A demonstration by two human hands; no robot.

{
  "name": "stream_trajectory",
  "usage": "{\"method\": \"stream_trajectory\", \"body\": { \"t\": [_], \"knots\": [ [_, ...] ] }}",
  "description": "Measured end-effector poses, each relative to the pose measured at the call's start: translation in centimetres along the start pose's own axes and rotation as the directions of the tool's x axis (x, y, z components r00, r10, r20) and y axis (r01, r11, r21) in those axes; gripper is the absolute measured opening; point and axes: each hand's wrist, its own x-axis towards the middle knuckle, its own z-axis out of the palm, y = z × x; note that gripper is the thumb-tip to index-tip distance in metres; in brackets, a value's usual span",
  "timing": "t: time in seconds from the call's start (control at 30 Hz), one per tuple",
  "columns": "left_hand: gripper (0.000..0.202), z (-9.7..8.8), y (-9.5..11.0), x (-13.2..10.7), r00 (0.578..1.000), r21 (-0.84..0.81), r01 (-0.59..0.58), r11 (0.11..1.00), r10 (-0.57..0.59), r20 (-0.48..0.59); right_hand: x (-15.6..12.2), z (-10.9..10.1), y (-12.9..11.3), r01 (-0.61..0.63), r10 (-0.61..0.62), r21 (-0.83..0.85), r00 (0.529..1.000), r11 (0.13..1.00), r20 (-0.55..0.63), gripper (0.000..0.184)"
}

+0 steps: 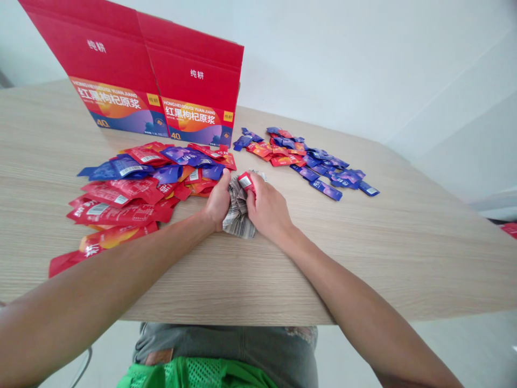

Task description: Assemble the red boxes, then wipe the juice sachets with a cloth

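Between my hands is a crumpled grey cloth (239,218) with dark printed stripes. My left hand (218,202) is closed on the cloth's left side, its thumb pointing up. From the right, my right hand (270,207) grips a small red sachet (245,181) with a white barcode label, pressed against the cloth; most of the sachet is hidden by fingers and cloth. Close by my left hand lies a spread pile of red and blue sachets (137,186). Beyond my right hand, a second group of blue and red sachets (319,161) is scattered on the table.
Two red cartons (121,70) with orange and blue printed fronts stand side by side at the back left, flaps raised. The pale wood table (383,258) has its near edge just before my body. A white wall (323,64) rises behind.
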Motion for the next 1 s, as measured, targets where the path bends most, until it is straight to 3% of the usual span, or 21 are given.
{"method": "stream_trajectory", "body": {
  "t": [0.07,0.17,0.23,0.3,0.47,0.73,1.0],
  "knots": [
    [0.067,0.1,-0.1,0.0,1.000,0.012,-0.010,1.000,0.010,0.017,0.3,-0.5,0.8,-0.038,0.046,0.153,0.998,0.987,-0.048,0.048],
    [0.066,0.3,-0.2,-0.2,0.999,0.002,0.014,1.000,-0.014,0.039,0.7,-0.4,1.9,-0.110,0.148,0.423,0.987,0.899,-0.058,0.052],
    [0.066,0.5,-0.2,-0.3,0.999,-0.017,0.033,0.999,-0.032,0.042,0.8,0.2,2.5,-0.159,0.200,0.471,0.979,0.867,-0.038,0.057],
    [0.067,0.5,-0.2,-0.2,0.999,-0.044,0.042,0.998,-0.041,0.033,0.7,0.9,3.0,-0.143,0.186,0.385,0.980,0.912,-0.077,0.057],
    [0.066,0.1,-0.2,0.2,1.000,-0.068,0.027,0.997,-0.026,0.011,0.3,1.8,2.9,0.071,-0.057,0.069,0.982,0.995,-0.180,0.039],
    [0.070,0.1,0.0,-0.1,1.000,-0.048,0.013,0.999,-0.013,-0.013,0.1,1.3,1.2,0.169,-0.170,-0.060,0.985,0.984,-0.014,0.044],
    [0.073,-0.2,-0.3,0.6,1.000,-0.093,0.005,0.996,-0.007,-0.017,0.2,-0.5,-1.0,0.155,-0.128,-0.191,0.981,0.969,0.147,0.038]
  ]
}}
